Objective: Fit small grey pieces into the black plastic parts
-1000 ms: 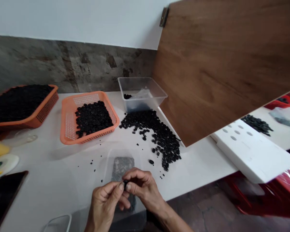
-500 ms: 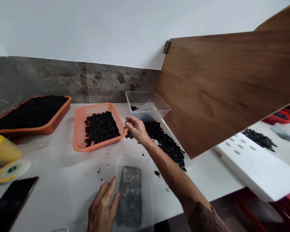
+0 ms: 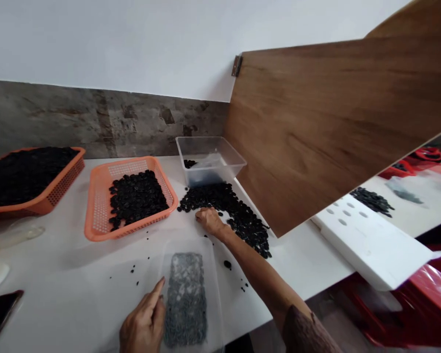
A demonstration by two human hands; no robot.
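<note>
My right hand (image 3: 210, 220) is low over the table beside a spread pile of small black disc-like pieces (image 3: 248, 220). Its fingers are curled together; whatever they may pinch is hidden. Nearer me, my left hand (image 3: 143, 318) holds nothing visible, index finger stretched out and thumb apart, at the left edge of a clear plastic tray (image 3: 213, 279). Thin grey, needle-like pieces (image 3: 185, 316) lie in that tray, with pale patches showing through toward its far end.
An orange basket (image 3: 97, 223) with black pieces stands left of the pile; a fuller orange basket (image 3: 55, 191) is farther left. Behind the pile sits a clear bin (image 3: 216, 174). A wooden board (image 3: 334, 122) leans at right, near a white foam block (image 3: 382, 250). A phone (image 3: 0, 314) lies at left.
My right hand has moved down from beside the orange basket's rim to the pile's near edge, its fingers now curled. My left hand stays by the tray. The view has shifted to the right.
</note>
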